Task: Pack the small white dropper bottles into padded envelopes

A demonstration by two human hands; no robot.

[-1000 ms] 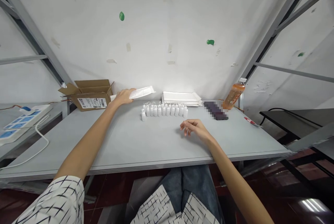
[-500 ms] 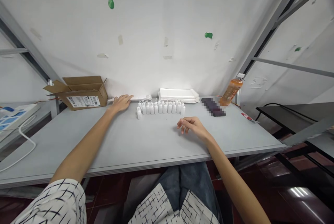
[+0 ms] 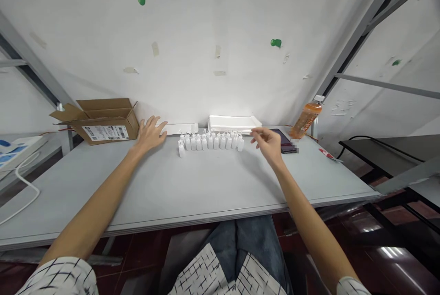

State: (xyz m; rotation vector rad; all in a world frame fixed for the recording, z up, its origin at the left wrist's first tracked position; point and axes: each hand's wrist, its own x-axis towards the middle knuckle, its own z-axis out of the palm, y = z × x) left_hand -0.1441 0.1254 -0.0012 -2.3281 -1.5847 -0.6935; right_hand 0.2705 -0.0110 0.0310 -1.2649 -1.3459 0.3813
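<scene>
My left hand (image 3: pixel 150 133) is open and empty at the back of the grey table (image 3: pixel 165 185), just left of a flat white packet (image 3: pixel 180 128). A row of several small white squeeze bottles (image 3: pixel 209 142) with thin nozzles stands mid-table. My right hand (image 3: pixel 267 144) hangs just right of the row's end, fingers loosely curled around nothing. Beyond it lies a dark phone (image 3: pixel 280 136), partly blurred out. Behind the bottles sits a stack of white trays (image 3: pixel 233 124).
An orange drink bottle (image 3: pixel 307 121) leans at the back right corner. An open cardboard box (image 3: pixel 99 123) stands at the back left. A white power strip (image 3: pixel 17 148) lies on a lower side shelf, and metal shelf frames flank the table.
My left hand has set the white packet down at the table's back edge and let go. My right hand has moved back and right, towards the phone.
</scene>
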